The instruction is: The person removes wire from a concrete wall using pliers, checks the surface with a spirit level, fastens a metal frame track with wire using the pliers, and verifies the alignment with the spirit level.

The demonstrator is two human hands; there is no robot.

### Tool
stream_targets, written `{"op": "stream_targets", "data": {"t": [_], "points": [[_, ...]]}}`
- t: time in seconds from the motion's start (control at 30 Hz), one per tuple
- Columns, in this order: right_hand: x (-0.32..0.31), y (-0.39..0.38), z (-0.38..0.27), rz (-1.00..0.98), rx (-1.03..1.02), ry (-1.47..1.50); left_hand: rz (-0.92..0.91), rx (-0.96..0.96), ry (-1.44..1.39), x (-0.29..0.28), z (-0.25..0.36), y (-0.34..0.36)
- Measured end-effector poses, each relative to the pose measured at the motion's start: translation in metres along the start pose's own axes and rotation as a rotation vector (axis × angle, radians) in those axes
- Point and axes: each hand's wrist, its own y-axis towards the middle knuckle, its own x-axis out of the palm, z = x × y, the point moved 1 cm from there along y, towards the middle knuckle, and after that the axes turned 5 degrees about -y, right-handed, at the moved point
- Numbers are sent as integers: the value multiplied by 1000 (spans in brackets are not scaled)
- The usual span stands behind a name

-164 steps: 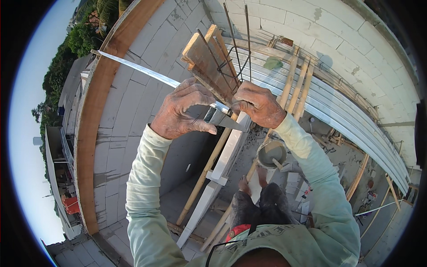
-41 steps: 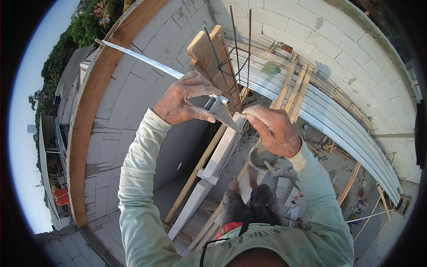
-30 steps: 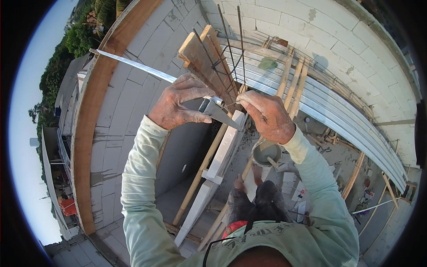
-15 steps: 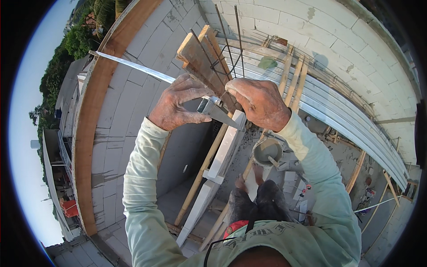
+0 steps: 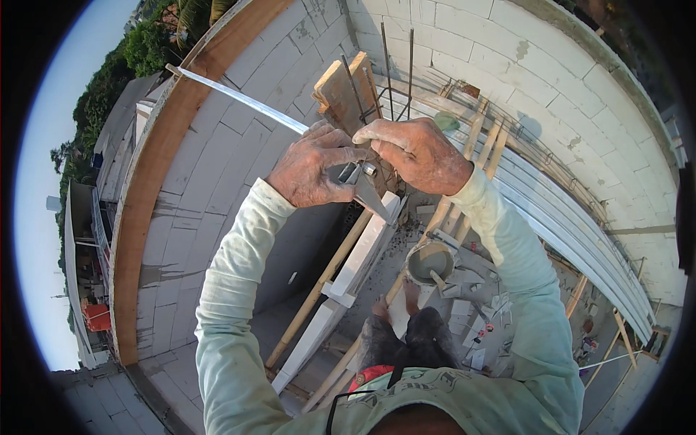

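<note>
In the middle, my left hand (image 5: 313, 165) is closed between thumb and fingers on a metal tool with a flat, tapering grey blade (image 5: 372, 200). A short silver cylinder (image 5: 370, 168) shows beside the blade. My right hand (image 5: 422, 156) is pinched shut right at the left fingertips; whatever is in the pinch is too small to make out. A long silver strip (image 5: 243, 94) runs from the wall top at upper left to behind my left hand, where its near end is hidden. Below the blade's tip lies a row of pale blocks (image 5: 370, 235).
Steel rods (image 5: 386, 69) and upright wooden boards (image 5: 341, 90) stand beyond my hands. A bucket of grey mortar (image 5: 430, 262) sits near my feet. Long metal profiles (image 5: 565, 254) and timber poles (image 5: 484, 148) lie at right. A plank-edged block wall (image 5: 134, 254) curves along the left.
My right hand has moved left, and its fingertips now meet the left hand's fingers. The left hand keeps its hold on the tool. The whole view has shifted slightly.
</note>
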Motion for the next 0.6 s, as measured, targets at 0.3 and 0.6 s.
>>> {"op": "stream_targets", "data": {"t": [0.3, 0.6], "points": [[-4, -6, -3, -153, 83, 28, -17, 11, -43, -2, -2, 2], [2, -12, -13, -128, 125, -5, -32, 10, -51, 9, 0, 4]]}}
